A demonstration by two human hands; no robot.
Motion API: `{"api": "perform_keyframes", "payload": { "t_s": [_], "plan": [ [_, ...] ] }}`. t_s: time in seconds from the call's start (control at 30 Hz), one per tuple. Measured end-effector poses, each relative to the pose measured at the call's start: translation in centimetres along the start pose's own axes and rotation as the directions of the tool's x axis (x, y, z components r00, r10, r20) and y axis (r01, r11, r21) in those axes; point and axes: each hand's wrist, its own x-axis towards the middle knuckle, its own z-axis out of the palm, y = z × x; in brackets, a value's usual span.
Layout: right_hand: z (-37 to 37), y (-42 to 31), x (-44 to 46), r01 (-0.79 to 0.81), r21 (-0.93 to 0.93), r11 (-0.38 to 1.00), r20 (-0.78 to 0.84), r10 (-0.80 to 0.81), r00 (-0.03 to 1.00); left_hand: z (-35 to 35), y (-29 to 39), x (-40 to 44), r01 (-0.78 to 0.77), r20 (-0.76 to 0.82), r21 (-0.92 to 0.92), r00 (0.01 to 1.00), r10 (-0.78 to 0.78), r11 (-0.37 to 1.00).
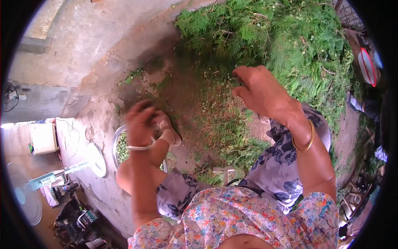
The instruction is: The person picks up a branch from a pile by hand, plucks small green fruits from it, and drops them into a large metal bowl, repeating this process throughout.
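Note:
My left hand (141,126), with a pale bangle at the wrist, is blurred by motion. Its fingers look apart, and I see nothing held in it. Beside and partly below it is a metal basin (115,143) holding small green cones or seeds (122,146). My right hand (262,92), wearing a gold bangle, is raised above the littered ground with thumb and fingers curved and apart, nothing visible between them. The big heap of green, feathery conifer branches (298,45) lies beyond and beside this hand.
Green sprigs and loose bits (224,128) cover the ground between my feet. A worn concrete wall (99,182) runs along the left, with a standing fan (41,180) near it. A red-rimmed white object (366,67) is at the right. A dark smear crosses the upper middle.

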Motion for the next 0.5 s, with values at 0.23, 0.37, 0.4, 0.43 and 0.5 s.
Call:
{"api": "perform_keyframes", "payload": {
  "t_s": [0.23,0.37,0.4,0.43,0.5],
  "plan": [
    [-1.2,-0.7,-0.9,-0.022,-0.038,0.999,0.017,0.022,1.0,-25.5,3.0,-5.6,0.454,-0.496,0.71,0.865,-0.074,0.539],
    [-1.6,-0.7,-1.3,0.009,-0.057,0.998,-0.031,-0.011,0.999,-25.2,1.5,-4.7,0.182,-0.165,0.952,0.982,0.09,-0.247],
    [-1.6,-0.6,-1.3,0.008,-0.062,0.998,-0.022,-0.009,1.0,-22.5,1.7,-2.5,0.123,-0.112,0.984,0.99,0.091,-0.131],
    [-1.6,-0.5,-1.4,0.014,-0.063,0.998,-0.034,-0.017,0.999,-18.8,1.8,-0.4,0.054,-0.05,0.996,0.997,0.067,-0.066],
    [-1.4,-0.3,-1.6,0.013,-0.066,0.998,-0.039,-0.016,0.999,-12.0,0.6,3.9,-0.062,0.063,0.992,0.998,-0.002,0.114]
  ]
}}
